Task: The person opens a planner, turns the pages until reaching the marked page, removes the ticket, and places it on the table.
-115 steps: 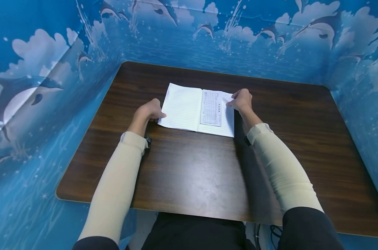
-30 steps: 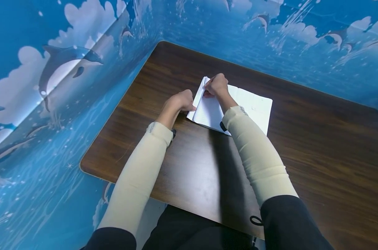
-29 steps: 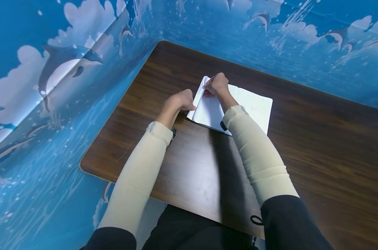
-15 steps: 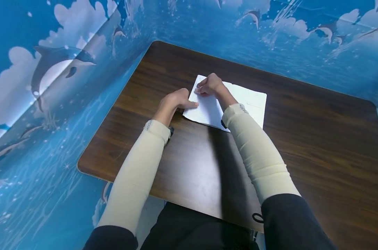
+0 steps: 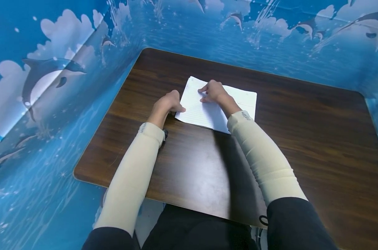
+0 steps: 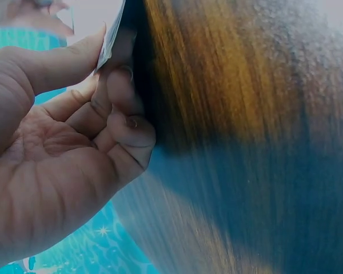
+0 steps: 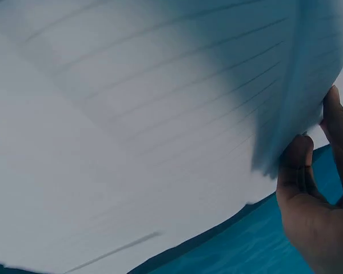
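Note:
An open notebook (image 5: 193,113) with lined white pages lies on the brown table. At its left edge my left hand (image 5: 166,104) pinches the pages; the left wrist view shows the thumb on top of the page edge (image 6: 110,43) and curled fingers under it. My right hand (image 5: 215,93) is over the left page with thumb and forefinger spread apart, fingertips at the paper. In the right wrist view the ruled page (image 7: 160,114) fills most of the picture, and the right hand (image 7: 314,211) shows at the right. My right forearm hides part of the right page.
The wood-grain table (image 5: 301,139) extends well to the right of the notebook. A blue curtain (image 5: 189,38) with dolphins stands along its back and left sides. A dark cable loop (image 5: 263,220) hangs at the front edge.
Earlier, a printed sheet lay on the right page; it is no longer visible. My right hand moved to the left page, held a raised page, then released it, and the page now lies flat.

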Action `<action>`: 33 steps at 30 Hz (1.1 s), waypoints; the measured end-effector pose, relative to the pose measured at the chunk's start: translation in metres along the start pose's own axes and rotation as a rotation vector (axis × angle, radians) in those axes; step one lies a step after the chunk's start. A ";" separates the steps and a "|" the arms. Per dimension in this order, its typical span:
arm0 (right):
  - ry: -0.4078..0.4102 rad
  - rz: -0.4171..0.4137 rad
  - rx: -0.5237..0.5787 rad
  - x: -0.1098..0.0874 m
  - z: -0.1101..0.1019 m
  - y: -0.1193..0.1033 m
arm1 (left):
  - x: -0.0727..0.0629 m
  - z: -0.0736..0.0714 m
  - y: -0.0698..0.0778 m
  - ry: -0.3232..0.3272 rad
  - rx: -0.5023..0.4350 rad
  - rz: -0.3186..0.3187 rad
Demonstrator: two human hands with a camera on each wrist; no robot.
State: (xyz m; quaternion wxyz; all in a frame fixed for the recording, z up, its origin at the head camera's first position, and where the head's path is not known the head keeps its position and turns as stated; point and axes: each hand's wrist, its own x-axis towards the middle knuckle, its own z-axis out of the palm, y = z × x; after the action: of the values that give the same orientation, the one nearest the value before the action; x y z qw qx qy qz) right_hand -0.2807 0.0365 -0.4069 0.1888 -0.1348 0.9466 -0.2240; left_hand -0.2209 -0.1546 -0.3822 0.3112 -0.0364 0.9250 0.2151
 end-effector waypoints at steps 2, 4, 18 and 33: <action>0.009 0.024 -0.003 -0.003 -0.005 0.010 | 0.001 0.001 -0.003 0.009 -0.002 0.003; 0.018 0.039 -0.006 -0.006 -0.010 0.019 | 0.002 0.000 -0.005 0.017 0.006 0.005; 0.007 0.038 0.029 -0.023 -0.026 0.052 | 0.002 -0.001 -0.008 0.009 0.060 0.032; 0.004 0.053 0.063 -0.049 -0.041 0.080 | 0.004 0.001 -0.003 0.002 0.037 0.037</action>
State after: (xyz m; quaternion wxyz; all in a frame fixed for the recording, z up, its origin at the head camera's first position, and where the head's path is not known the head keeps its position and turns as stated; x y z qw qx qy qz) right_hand -0.2677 0.1376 -0.3966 0.1969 -0.1034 0.9427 -0.2487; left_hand -0.2232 -0.1561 -0.3864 0.3067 -0.0138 0.9297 0.2037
